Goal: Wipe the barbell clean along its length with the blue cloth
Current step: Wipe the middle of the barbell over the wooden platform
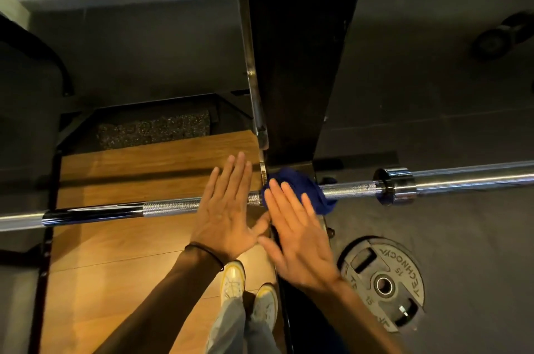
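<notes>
— Both hands sit closest to me, flat and spread: left hand [228,210] over the bar [170,206], holding nothing; right hand [291,226] fingers straight, on the cloth [303,189].

— Where's the cloth?

— Draped over the bar beside the rack post [291,79], inboard of the collar [396,186].

— How will they handle?

— I judge the bar heavy, stiff, slick on its smooth stretches, grippier on the knurl. Cloth is soft and light; I'd wrap it round the shaft and slide.
</notes>
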Motion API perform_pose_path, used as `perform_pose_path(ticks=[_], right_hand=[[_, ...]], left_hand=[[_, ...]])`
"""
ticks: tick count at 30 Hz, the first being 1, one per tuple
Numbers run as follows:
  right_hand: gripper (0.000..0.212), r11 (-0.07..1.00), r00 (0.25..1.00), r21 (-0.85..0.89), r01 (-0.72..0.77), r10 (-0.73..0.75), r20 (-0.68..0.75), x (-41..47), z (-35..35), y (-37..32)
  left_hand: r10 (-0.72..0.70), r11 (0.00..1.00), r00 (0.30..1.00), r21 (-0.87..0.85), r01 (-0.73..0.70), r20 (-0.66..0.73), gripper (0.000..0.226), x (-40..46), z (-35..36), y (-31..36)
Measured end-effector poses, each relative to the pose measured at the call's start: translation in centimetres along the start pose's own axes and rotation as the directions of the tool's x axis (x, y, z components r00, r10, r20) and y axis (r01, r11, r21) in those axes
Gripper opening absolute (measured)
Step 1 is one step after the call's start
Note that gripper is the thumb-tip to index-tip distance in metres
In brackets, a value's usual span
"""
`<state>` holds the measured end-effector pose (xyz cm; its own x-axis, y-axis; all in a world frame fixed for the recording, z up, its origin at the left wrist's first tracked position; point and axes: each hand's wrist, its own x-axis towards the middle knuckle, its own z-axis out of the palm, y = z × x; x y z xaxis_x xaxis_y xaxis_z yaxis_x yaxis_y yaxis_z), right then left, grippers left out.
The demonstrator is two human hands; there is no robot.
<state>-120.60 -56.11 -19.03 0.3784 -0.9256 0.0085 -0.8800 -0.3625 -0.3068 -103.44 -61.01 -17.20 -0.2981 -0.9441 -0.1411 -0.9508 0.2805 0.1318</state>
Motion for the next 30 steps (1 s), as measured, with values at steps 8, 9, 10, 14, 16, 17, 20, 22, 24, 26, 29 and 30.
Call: perform_pose_path(ticks=[8, 9, 10, 14, 16, 17, 20, 22, 24, 26, 29, 30], right_hand=[[0.075, 0.920, 0.936, 0.199, -0.339, 0.350, -0.025, 0.9, -0.9, -0.9], [0.076, 0.964, 0.978, 0.165, -0.208, 0.210, 0.003, 0.8, -0.5, -1.6], [0.075, 0.994, 0.997, 0.079, -0.081, 0.080, 0.020, 0.6, -0.3, -1.1], [0.072, 0.984, 0.985, -0.079, -0.162, 0.156, -0.077, -0.9, -1.2, 4.6], [0.073, 0.922, 0.907, 0.031, -0.386, 0.386, -0.169, -1.5, -1.7, 5.6], [0.075, 0.881, 0.863, 0.090, -0.464, 0.472, -0.181, -1.3, -1.6, 5.1], [0.078, 0.879, 0.877, 0.156, -0.450, 0.468, -0.107, 0.2, -1.3, 1.2], [0.076, 0.953, 0.959, 0.147, -0.267, 0.277, -0.055, 0.2, -0.3, -1.4], [0.075, 0.980, 0.990, 0.144, -0.135, 0.139, -0.021, 0.3, 0.2, -2.0], [0.075, 0.997, 0.997, 0.023, -0.080, 0.080, -0.001, 0.6, 0.2, -1.0], [0.072, 0.990, 0.997, -0.114, -0.081, 0.081, -0.005, 0.1, -1.2, 2.7], [0.072, 0.979, 0.984, -0.111, -0.173, 0.169, -0.047, -0.3, -1.8, 4.3]], left_hand=[[0.004, 1.000, 1.000, 0.003, -0.004, -0.005, 0.098, 0.0, 0.0, -0.1], [0.016, 1.000, 1.000, -0.011, -0.016, -0.009, 0.098, -0.1, 0.0, -0.1], [0.039, 0.999, 0.999, -0.033, -0.040, -0.015, 0.097, -0.1, 0.0, -0.3], [0.142, 0.990, 0.990, -0.019, -0.142, -0.013, 0.093, -0.7, 0.0, -1.0], [0.078, 0.996, 0.997, 0.047, -0.079, 0.013, 0.088, -1.3, 0.2, -0.8], [0.028, 0.996, 0.999, 0.082, -0.029, 0.017, 0.080, -1.5, 0.2, -0.5], [-0.067, 0.983, 0.998, 0.168, 0.068, -0.013, 0.044, -1.4, 0.6, 0.4], [-0.062, 0.982, 0.998, 0.177, 0.064, -0.020, 0.030, -0.8, 0.5, 0.4], [-0.059, 0.977, 0.998, 0.204, 0.055, 0.015, 0.026, 0.2, 0.1, 0.2], [-0.095, 0.975, 0.989, 0.213, 0.069, 0.114, 0.028, 1.0, -1.1, 0.1], [-0.105, 0.968, 0.976, 0.243, 0.058, 0.189, 0.032, 2.1, -2.3, 0.1], [-0.109, 0.966, 0.974, 0.251, 0.057, 0.200, 0.034, 2.6, -2.7, 0.1]])
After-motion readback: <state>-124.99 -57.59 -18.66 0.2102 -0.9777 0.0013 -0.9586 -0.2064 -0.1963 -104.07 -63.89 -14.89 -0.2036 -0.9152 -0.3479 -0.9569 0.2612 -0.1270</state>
